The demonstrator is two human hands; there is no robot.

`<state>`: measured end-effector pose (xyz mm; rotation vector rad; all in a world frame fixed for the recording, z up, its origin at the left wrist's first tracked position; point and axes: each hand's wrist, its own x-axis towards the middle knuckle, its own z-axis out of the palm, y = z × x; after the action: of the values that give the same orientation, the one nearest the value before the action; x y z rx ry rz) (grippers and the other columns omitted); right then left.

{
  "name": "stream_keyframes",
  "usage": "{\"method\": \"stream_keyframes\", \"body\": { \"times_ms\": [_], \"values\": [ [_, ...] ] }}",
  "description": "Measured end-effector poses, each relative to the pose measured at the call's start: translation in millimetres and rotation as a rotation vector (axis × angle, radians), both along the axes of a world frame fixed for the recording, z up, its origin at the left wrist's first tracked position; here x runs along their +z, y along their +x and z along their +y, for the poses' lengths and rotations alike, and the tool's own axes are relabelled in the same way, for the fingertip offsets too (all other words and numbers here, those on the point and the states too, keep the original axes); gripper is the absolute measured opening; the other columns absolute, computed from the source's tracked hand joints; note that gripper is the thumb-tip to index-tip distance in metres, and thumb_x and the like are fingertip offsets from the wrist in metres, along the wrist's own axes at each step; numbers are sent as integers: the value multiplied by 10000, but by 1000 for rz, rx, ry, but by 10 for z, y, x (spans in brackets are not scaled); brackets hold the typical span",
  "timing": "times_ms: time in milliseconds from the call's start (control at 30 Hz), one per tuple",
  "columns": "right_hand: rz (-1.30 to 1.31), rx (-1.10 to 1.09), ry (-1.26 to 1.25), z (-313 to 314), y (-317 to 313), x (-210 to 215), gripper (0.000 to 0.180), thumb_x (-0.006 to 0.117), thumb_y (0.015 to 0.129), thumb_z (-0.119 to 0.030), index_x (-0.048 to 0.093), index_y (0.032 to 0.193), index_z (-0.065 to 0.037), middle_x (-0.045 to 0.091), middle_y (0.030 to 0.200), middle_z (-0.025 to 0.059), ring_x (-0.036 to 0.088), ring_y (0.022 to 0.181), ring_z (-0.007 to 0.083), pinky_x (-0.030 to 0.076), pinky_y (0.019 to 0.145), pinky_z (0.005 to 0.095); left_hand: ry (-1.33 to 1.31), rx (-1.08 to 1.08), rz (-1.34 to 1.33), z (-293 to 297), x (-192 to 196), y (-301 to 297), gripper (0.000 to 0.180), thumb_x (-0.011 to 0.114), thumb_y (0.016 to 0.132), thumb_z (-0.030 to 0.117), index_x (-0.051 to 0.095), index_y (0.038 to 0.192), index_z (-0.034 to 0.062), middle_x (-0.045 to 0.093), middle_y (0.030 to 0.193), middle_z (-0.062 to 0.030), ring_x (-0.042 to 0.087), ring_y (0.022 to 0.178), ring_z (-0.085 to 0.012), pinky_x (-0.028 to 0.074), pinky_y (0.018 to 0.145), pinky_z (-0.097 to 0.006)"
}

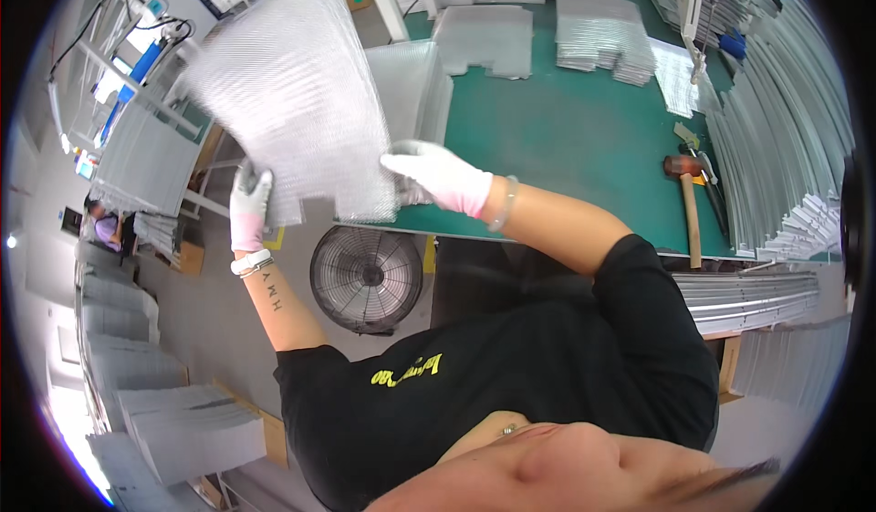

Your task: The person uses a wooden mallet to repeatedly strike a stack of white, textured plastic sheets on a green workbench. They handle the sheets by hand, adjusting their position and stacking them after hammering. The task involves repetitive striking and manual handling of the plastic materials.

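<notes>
A large silvery mesh sheet [292, 101] with a notched near edge is held up, tilted, at the left end of the green table. My left hand [249, 206], in a white and pink glove, is closed on its lower left edge. On the right edge, near the lower corner, my gloved right hand [443, 176] pinches the sheet between thumb and fingers. The fingertips behind the sheet are partly hidden. Just behind it stands a stack of similar mesh sheets [424, 92], partly covered by the held one.
On the green table [547, 165] lie more notched mesh stacks [484, 37], a paper sheet [673, 74] and a mallet [689, 206]. Long metal strips [776, 138] crowd the right side. A floor fan [370, 279] stands below the table's edge. Far left, a person [107, 227] is visible.
</notes>
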<state>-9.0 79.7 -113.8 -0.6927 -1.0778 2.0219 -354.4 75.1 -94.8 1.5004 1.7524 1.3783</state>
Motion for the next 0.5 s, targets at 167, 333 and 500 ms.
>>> {"method": "stream_keyframes", "body": {
  "times_ms": [167,333,500],
  "values": [
    [-143,267,138,82,666,-193,690,640,1003,-343,383,1494,68,590,1355,182,652,1143,265,572,947,404,-200,-3,370,367,-575,-355,694,746,912,259,464,1465,-51,636,1332,-225,625,1220,-267,458,1052,-348],
    [-1196,-565,867,687,2226,-97,498,599,925,-399,677,1237,-19,669,1273,194,620,1207,355,474,1057,398,-263,167,524,127,-323,-95,799,755,892,304,383,1516,-29,630,1321,-235,625,1216,-332,461,1057,-378],
    [-1684,-1136,610,1975,4562,-729,691,592,888,-455,575,1372,39,582,1363,312,531,1317,415,414,1123,438,180,412,854,-48,-131,258,813,791,863,251,389,1511,-32,481,1486,-255,470,1377,-395,365,1171,-449]
  ]
}}
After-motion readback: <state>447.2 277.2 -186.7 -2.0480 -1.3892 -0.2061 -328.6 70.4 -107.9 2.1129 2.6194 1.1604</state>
